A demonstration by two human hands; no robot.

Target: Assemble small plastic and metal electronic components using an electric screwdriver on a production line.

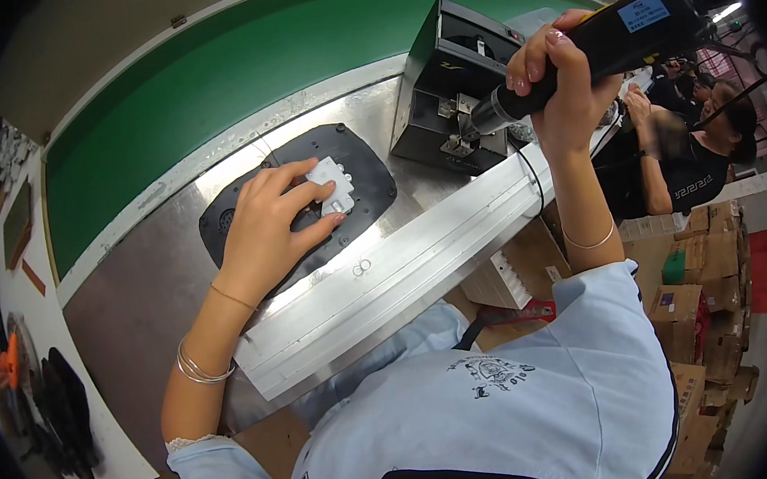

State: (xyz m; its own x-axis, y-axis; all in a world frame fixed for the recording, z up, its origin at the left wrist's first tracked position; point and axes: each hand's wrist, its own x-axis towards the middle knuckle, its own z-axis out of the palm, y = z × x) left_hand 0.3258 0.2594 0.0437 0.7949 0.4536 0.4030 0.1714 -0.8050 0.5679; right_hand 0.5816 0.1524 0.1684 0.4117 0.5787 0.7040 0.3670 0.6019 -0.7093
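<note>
White block (329, 169) pinched in left hand (263, 221) behind the worktop's (140, 329) front edge could skew if right hand's (567, 77) clasped screwdriver (611, 41) slips.

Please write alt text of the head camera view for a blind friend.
A person's right hand holds a black electric screwdriver before what looks like a screw feeder; the left hand holds a white part on a black panel atop a metal workbench.
</note>
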